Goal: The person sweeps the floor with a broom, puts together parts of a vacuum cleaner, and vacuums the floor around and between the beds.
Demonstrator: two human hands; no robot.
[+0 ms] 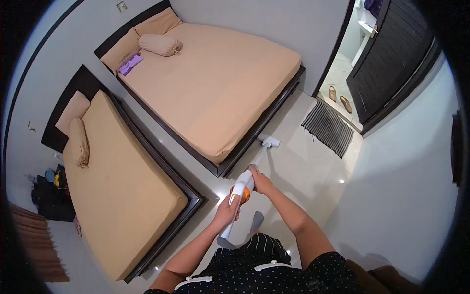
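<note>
A white stick vacuum cleaner (241, 185) with an orange part on its body slants forward in front of me. My left hand (226, 211) is wrapped round its handle, close to my body. Farther up, my right hand (261, 180) grips the vacuum where the body meets the tube. The white floor head (269, 141) rests on the tiled floor (289, 161), beside the foot of the larger bed, and its left end is close to the dark bed frame (259, 128).
Two beds with tan sheets stand at the left, the larger bed (210, 78) and the nearer bed (117, 186). A striped mat (329, 128) lies before a doorway with a dark open door (391, 54). Brown slippers (345, 103) sit just inside. A white wall (396, 181) bounds the right.
</note>
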